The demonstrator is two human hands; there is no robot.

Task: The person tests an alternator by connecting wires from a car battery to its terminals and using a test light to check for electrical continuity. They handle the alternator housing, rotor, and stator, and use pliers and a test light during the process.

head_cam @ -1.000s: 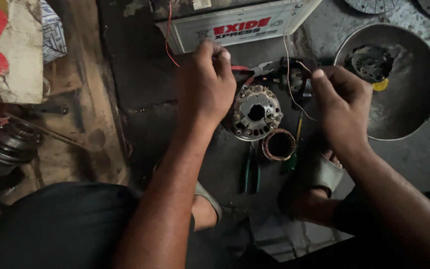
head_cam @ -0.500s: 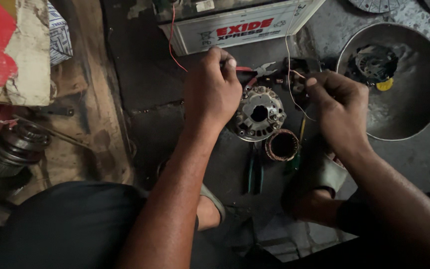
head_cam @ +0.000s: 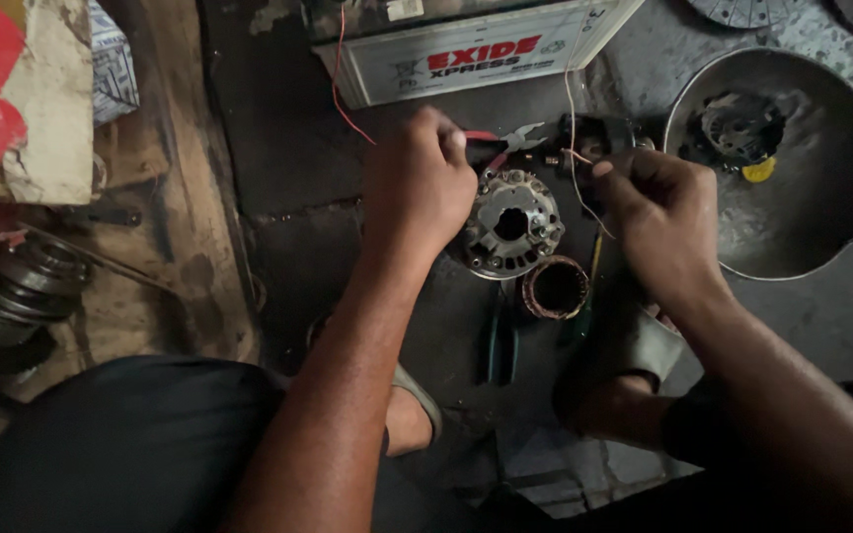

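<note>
My left hand [head_cam: 417, 188] is closed around the red handles of a pair of pliers [head_cam: 505, 140], whose jaws point right toward a small dark part [head_cam: 584, 133]. My right hand [head_cam: 659, 212] pinches a thin pale wire [head_cam: 575, 163] next to that part. Between my hands a round grey alternator housing [head_cam: 510, 225] lies on the dark floor. A copper-wound stator ring [head_cam: 553, 288] sits just below it.
A white battery [head_cam: 466, 49] with a thin red wire [head_cam: 343, 94] stands behind my hands. A metal bowl [head_cam: 812, 197] holding a dark part is at the right. Green-handled pliers [head_cam: 498, 345] and a screwdriver [head_cam: 589, 281] lie near my sandalled feet. Dark machine parts [head_cam: 12, 296] are at the left.
Both hands have edged closer together over the housing. My right fingers have closed on the thin wire. The view has shifted slightly.
</note>
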